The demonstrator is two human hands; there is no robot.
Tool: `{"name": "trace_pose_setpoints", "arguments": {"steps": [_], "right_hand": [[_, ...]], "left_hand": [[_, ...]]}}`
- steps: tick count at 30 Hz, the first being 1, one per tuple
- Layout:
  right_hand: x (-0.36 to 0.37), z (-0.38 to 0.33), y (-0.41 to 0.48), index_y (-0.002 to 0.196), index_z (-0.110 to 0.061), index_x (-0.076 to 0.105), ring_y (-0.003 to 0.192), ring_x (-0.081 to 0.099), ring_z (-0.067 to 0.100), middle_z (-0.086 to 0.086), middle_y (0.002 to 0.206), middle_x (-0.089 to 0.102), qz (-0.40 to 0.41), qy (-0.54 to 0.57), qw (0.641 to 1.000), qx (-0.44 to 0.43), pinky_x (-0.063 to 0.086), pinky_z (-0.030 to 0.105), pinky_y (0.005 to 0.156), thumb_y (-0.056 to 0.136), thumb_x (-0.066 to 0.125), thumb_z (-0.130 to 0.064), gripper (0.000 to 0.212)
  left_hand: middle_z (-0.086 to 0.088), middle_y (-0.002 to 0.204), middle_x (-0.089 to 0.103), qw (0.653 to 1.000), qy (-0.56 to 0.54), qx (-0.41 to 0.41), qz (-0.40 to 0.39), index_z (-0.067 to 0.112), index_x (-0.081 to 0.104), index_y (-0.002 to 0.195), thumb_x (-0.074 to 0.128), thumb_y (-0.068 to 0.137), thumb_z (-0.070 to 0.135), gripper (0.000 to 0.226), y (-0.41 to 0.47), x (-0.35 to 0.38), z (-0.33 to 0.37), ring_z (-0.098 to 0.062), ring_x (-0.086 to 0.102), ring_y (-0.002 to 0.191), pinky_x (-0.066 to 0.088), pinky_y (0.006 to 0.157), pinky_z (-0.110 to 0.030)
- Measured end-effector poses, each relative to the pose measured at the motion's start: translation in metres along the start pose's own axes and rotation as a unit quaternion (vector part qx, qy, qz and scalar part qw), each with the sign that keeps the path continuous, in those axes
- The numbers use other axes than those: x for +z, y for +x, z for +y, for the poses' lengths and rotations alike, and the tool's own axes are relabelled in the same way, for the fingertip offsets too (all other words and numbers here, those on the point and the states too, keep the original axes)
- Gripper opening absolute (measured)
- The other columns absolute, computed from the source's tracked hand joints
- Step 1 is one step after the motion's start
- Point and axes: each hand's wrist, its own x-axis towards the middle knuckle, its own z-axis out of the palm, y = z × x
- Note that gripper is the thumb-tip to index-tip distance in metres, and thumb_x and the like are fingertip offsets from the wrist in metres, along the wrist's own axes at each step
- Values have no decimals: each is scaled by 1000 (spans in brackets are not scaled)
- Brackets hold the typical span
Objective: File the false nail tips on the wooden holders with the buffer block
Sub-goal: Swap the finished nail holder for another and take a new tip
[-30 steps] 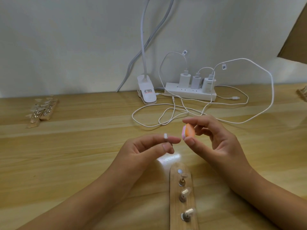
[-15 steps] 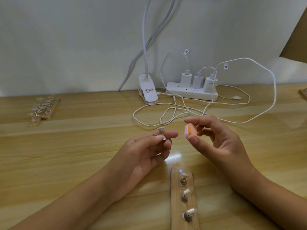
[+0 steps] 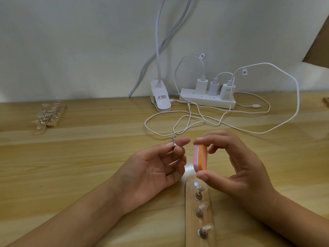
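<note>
So, toward the back left of the bench [image 3: 85, 157] sit two wooden holders [image 3: 49, 120] side by side, each lined with clear false nail tips on little metal stands. Nearer the middle, the left hand [image 3: 153, 168] is palm up. Its thumb and forefinger pinch one small stand [image 3: 174, 142] with a clear tip on top, and its other fingers are loosely curled. Just beside it, not touching, is the buffer block [image 3: 200, 156]: rounded, pink on one side and orange on the other, held upright above the bench. The right hand [image 3: 238, 168] clamps it end to end, forefinger on top and thumb underneath. Below the block, running to the near edge, lies a third holder [image 3: 191, 221] with a bare white dot at its far end and three stands carrying clear tips. The bench is pale glossy wood with long grain stripes. Along its back edge are a white clip lamp [image 3: 161, 98] and a white power strip [image 3: 206, 101] with three chargers, their cables [image 3: 295, 97] looping over the wood. Behind that is a plain off-white wall.
</note>
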Motion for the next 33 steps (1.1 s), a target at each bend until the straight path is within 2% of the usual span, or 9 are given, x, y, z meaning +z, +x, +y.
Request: {"name": "trace_pose_setpoints", "arguments": {"steps": [8, 13, 15, 17, 19, 21, 27, 31, 33], "right_hand": [[0, -2, 0, 119, -23, 57, 112, 62, 18, -22, 123, 64, -6, -3, 1000, 12, 46, 25, 87, 86, 66, -51, 44], [1, 2, 0, 116, -28, 61, 108, 62, 14, -20, 117, 67, 6, -10, 999, 53, 46, 21, 86, 80, 71, -43, 41], [0, 6, 0, 115, -25, 63, 112, 62, 16, -14, 118, 68, 22, 20, 995, 95, 48, 26, 86, 79, 69, -41, 40], [-2, 9, 1, 115, -24, 64, 115, 61, 19, -10, 118, 68, 43, 49, 990, 121, 50, 31, 88, 80, 68, -41, 40], [-4, 10, 2, 118, -25, 63, 113, 60, 22, -8, 117, 66, 51, 62, 989, 124, 50, 32, 87, 81, 67, -40, 40], [-3, 9, 2, 121, -24, 63, 111, 60, 23, -5, 119, 64, 42, 56, 991, 112, 50, 31, 86, 83, 66, -37, 40], [-1, 8, 1, 122, -21, 62, 107, 59, 22, -2, 119, 62, 33, 39, 994, 99, 48, 28, 86, 83, 67, -36, 43], [-3, 7, 2, 122, -20, 62, 104, 59, 21, -4, 118, 62, 32, 31, 994, 102, 49, 29, 86, 82, 66, -36, 43], [-2, 6, 2, 122, -20, 62, 103, 58, 22, -2, 117, 62, 29, 33, 995, 94, 49, 29, 86, 82, 67, -37, 44]], "left_hand": [[3, 76, 64, 1000, 14, 13, 8, 11, 77, 98, 66, 76, 19, 25, 0, -1, 0, -12, 63, 76, 53, 81, -24], [3, 76, 66, 989, 103, 101, 25, 12, 78, 95, 68, 76, 19, 23, 3, -4, -5, -6, 62, 76, 53, 78, -21], [3, 80, 70, 974, 166, 152, 39, 13, 78, 93, 70, 75, 20, 21, 3, -4, -8, -4, 63, 79, 52, 79, -20], [4, 89, 73, 944, 260, 192, 63, 19, 79, 92, 69, 74, 30, 24, 1, -3, -13, -1, 64, 85, 51, 84, -20], [6, 91, 74, 909, 353, 208, 80, 27, 77, 96, 70, 75, 36, 24, -1, 0, -18, -1, 65, 88, 47, 86, -16], [8, 87, 74, 892, 393, 209, 76, 28, 76, 97, 70, 80, 30, 18, -2, 3, -21, -2, 66, 85, 45, 80, -11], [6, 78, 72, 886, 407, 207, 78, 20, 74, 90, 57, 83, 26, 19, -4, 9, -20, -2, 64, 81, 45, 78, -10], [5, 78, 73, 891, 396, 207, 83, 19, 76, 89, 74, 81, 29, 14, -5, 11, -19, -2, 67, 80, 46, 74, -9], [7, 76, 73, 880, 409, 222, 90, 23, 78, 86, 69, 75, 32, 17, -5, 11, -21, 0, 68, 77, 43, 71, -5]]}}
